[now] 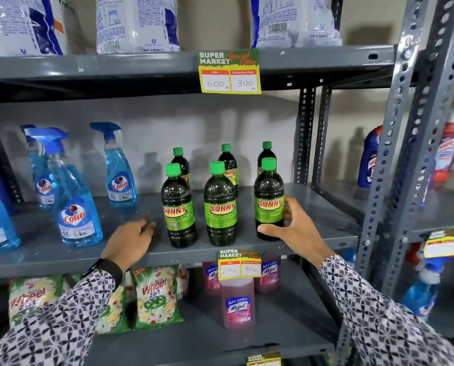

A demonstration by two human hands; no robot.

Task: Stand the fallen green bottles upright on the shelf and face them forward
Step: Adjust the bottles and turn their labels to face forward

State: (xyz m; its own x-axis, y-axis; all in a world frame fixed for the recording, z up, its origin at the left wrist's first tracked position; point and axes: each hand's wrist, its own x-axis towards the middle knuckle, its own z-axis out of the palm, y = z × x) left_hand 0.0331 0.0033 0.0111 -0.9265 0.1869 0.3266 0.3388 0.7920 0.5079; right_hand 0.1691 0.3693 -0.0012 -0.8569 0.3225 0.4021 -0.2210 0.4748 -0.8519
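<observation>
Six green bottles stand upright on the middle shelf (62, 249), three in front and three behind, each with a bright green cap and dark liquid filling it almost to the neck. The front three show their "SUNNY" labels: the left bottle (179, 207) is turned slightly aside, the middle bottle (220, 206) and the right bottle (269, 200) face squarely forward. The back row (228, 163) is partly hidden, so those labels can only be glimpsed.

The right hand (295, 228) wraps the right bottle low down, thumb across the front under the label and fingers round the far side, gripping it. The left hand (131, 240) rests on the shelf just left of the left bottle, loosely open, fingers blurred, touching no bottle.

To the left stand spray bottles (74, 207) of clear blue liquid. On the shelf below, a pink bottle (237, 305) stands behind a price tag (239, 264), beside green detergent packs (156, 297).
</observation>
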